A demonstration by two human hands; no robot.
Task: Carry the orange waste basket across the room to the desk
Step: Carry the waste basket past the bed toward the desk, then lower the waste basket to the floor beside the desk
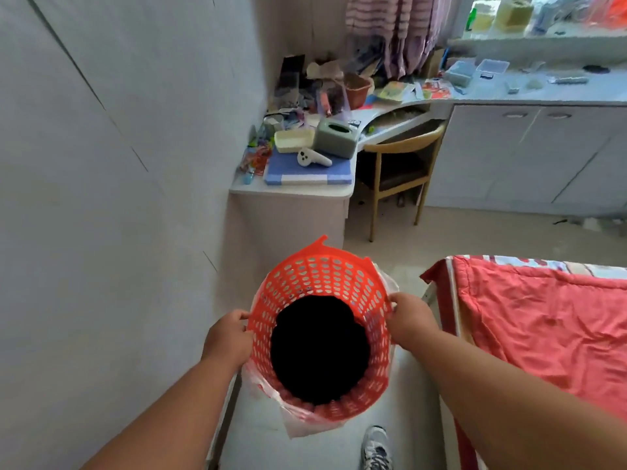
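Orange plastic lattice, pierced all over with oval holes, forms the round waste basket (319, 334) held at the lower centre of the frame, above the pale floor (400, 239). Its rim rises into a small pointed tab on the far side, and a thin translucent liner bag (295, 420) spills loosely over the near edge. The inside reads as a flat black patch, so what it holds cannot be told.

The left hand (229, 339) has its fingers curled closed on the rim at the left side; the right hand (410, 320) pinches the rim at the right side, fingers likewise folded onto the plastic. Both forearms reach up from the bottom corners.

This looks like the carrying step, mid-way: the basket is off the floor and the desk (295, 189) lies ahead at the centre of the frame, well apart from it, its white top crowded with a blue pad, a grey-green tissue box (336, 137) and a white controller. A wooden chair (400, 167) is tucked under the curved section to the right.

The passage runs between the smooth white wall (101, 198) on the left and a bed with a crumpled coral quilt (543, 320) on the right. The next move calls for walking straight forward, keeping the light, flexible basket level and clear of the bed corner.
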